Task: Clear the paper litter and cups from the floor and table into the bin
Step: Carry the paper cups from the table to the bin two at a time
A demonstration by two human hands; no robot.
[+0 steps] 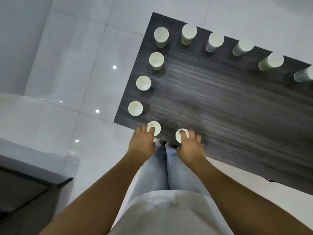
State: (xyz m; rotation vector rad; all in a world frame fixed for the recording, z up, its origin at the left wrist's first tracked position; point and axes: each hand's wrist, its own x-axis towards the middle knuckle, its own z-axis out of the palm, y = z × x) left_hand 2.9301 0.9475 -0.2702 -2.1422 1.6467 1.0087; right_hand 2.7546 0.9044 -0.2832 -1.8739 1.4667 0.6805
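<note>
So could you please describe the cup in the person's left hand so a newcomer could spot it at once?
Start at the dark wood-grain table and go to its near corner beside the white tiled floor. The paper cup stands there, last in the left-edge row; only it has the left hand hooking fingers over its rim.

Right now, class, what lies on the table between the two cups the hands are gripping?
Nothing: bare dark table separates the left-hand cup from the right-hand cup, per the head view.
</note>
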